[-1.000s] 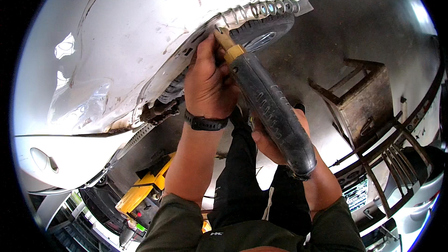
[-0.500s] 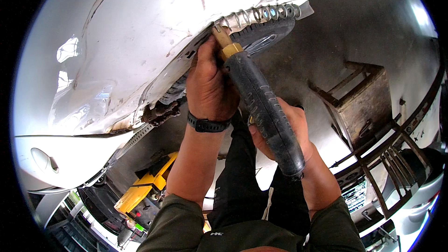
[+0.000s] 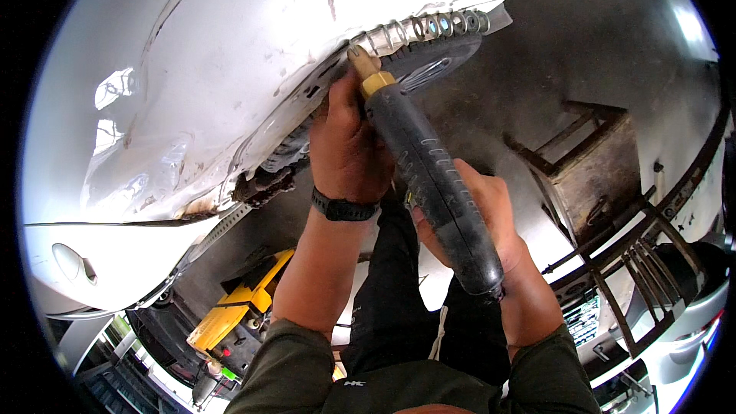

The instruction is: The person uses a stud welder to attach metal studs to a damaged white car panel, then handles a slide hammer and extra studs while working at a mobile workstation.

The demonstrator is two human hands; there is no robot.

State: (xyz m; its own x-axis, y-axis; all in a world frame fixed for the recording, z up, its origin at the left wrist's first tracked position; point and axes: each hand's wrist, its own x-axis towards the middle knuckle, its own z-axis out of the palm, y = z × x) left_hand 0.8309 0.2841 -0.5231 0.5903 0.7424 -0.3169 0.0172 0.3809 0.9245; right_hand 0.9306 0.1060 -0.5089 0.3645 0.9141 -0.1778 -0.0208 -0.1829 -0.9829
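Note:
A black spot-welding gun (image 3: 433, 184) with a brass collar and tip slants up toward the wheel-arch edge of a white car panel (image 3: 238, 46). My right hand (image 3: 491, 211) is wrapped round it from beneath, its fingers partly hidden by the body. Close beside the tip, my left hand (image 3: 345, 138) is closed, thumb up; its fingers are turned away, so what they hold is hidden. A row of metal washers (image 3: 445, 25) stands along the arch edge, right of the tip. Behind them shows the tyre (image 3: 452, 54). The panel is scuffed and creased.
A rusty metal stand (image 3: 590, 169) is on the floor at the right, with a slatted metal frame (image 3: 652, 284) nearer me. Yellow equipment (image 3: 238, 307) lies at lower left, below the car's white bumper (image 3: 115, 268). My legs (image 3: 391, 284) are directly beneath my hands.
The gun's tip has shifted slightly down and left. My left hand has moved a little lower and right beside it. The right hand keeps its grip.

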